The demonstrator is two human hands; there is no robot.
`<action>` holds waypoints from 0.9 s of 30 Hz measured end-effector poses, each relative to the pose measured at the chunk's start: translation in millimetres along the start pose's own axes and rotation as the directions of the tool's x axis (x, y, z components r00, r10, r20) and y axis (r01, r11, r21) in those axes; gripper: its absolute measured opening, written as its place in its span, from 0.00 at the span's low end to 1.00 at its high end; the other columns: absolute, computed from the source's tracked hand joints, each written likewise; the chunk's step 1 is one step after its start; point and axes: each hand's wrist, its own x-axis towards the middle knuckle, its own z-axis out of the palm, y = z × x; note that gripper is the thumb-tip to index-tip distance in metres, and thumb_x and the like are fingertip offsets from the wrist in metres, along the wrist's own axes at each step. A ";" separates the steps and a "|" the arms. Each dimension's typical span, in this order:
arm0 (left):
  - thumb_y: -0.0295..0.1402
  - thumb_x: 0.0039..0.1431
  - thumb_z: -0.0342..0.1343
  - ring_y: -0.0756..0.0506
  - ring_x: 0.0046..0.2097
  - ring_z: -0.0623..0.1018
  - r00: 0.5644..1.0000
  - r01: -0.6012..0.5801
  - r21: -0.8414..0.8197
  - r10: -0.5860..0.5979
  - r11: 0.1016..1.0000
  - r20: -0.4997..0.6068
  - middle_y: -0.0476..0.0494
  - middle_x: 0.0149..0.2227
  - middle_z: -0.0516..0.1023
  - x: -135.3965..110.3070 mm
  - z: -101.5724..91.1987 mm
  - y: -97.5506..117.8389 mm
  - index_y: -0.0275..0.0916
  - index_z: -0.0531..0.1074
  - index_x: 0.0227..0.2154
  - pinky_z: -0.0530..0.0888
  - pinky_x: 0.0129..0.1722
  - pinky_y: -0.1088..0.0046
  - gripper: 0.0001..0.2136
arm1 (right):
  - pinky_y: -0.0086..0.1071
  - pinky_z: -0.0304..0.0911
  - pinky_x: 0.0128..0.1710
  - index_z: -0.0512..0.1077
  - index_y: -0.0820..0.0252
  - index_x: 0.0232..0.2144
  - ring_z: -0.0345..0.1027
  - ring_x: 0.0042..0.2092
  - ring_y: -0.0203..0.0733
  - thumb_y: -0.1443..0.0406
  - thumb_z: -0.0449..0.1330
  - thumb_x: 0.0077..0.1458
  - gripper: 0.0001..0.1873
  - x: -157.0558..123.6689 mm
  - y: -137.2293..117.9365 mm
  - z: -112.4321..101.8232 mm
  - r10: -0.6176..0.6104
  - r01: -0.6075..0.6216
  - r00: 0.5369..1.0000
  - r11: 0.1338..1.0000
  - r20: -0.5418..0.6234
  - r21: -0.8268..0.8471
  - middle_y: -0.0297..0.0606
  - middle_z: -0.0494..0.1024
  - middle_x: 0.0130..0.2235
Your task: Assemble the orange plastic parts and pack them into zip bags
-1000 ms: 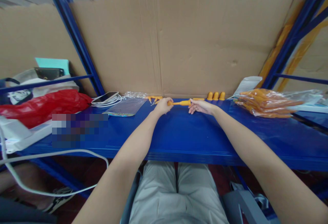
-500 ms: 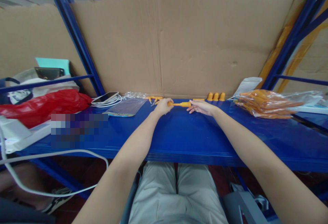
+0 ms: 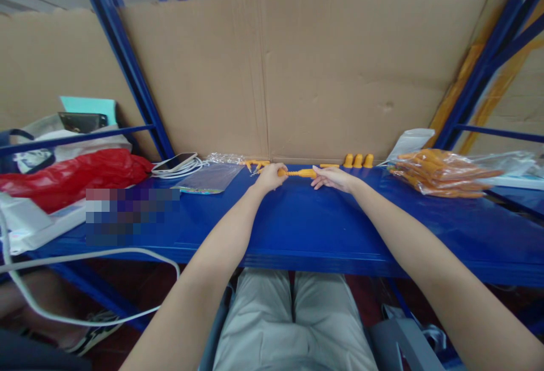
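Observation:
Between my two hands, just above the blue tabletop (image 3: 314, 224), lies a slim orange plastic piece (image 3: 301, 173) with a spiral, screw-like left part and a thicker right part. My left hand (image 3: 273, 177) is closed round its left end. The fingers of my right hand (image 3: 329, 178) pinch its thick right end. Left of my left hand, small orange parts with little chains (image 3: 256, 165) lie by the cardboard. Behind my right hand is a thin orange stick (image 3: 329, 165), and several orange dome-shaped caps (image 3: 358, 160) stand to its right.
A clear plastic bag (image 3: 212, 178), a phone (image 3: 181, 161) and a coiled white cable (image 3: 187, 168) lie at left, near a red plastic bag (image 3: 80, 175). Bagged orange parts (image 3: 437, 173) sit at right. Cardboard (image 3: 318, 71) walls the back between blue posts.
Both hands keep hold of the orange piece in almost the same place. The fingers of my right hand have shifted slightly at its thick end.

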 end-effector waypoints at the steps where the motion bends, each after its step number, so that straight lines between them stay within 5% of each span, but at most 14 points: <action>1: 0.25 0.56 0.57 0.54 0.21 0.73 1.000 0.003 -0.003 -0.003 1.000 0.004 0.48 0.29 0.77 -0.1 -0.1 0.2 0.35 0.75 0.40 0.70 0.19 0.83 0.09 | 0.31 0.68 0.37 0.74 0.63 0.29 0.75 0.29 0.38 0.53 0.54 0.65 0.21 0.0 -0.3 0.4 0.002 -0.002 1.000 1.000 -0.002 -0.004 0.43 0.81 0.28; 13: 0.25 0.57 0.57 0.53 0.21 0.73 1.000 0.000 -0.014 0.000 1.000 -0.001 0.48 0.26 0.76 -1.3 -0.7 0.4 0.34 0.75 0.41 0.70 0.18 0.82 0.09 | 0.30 0.69 0.39 0.72 0.61 0.38 0.75 0.31 0.36 0.65 0.61 0.60 0.05 2.8 7.0 -4.5 -0.054 0.047 0.996 0.995 0.073 0.087 0.38 0.81 0.31; 23: 0.24 0.57 0.57 0.54 0.21 0.72 1.000 0.002 -0.011 -0.002 1.000 -0.001 0.47 0.27 0.76 -2.2 -1.9 1.6 0.33 0.75 0.40 0.69 0.18 0.83 0.09 | 0.29 0.66 0.33 0.73 0.63 0.30 0.73 0.28 0.36 0.51 0.53 0.64 0.21 0.3 0.1 0.8 -0.012 0.012 1.000 0.998 0.010 -0.055 0.42 0.81 0.28; 27: 0.25 0.57 0.58 0.54 0.21 0.73 1.000 0.007 -0.002 -0.007 1.000 0.007 0.47 0.27 0.77 -0.8 -1.5 0.6 0.33 0.75 0.41 0.70 0.19 0.82 0.09 | 0.29 0.66 0.36 0.73 0.62 0.36 0.74 0.30 0.36 0.58 0.59 0.63 0.11 1.3 2.3 -1.7 -0.030 0.031 0.999 0.999 0.042 -0.021 0.40 0.81 0.30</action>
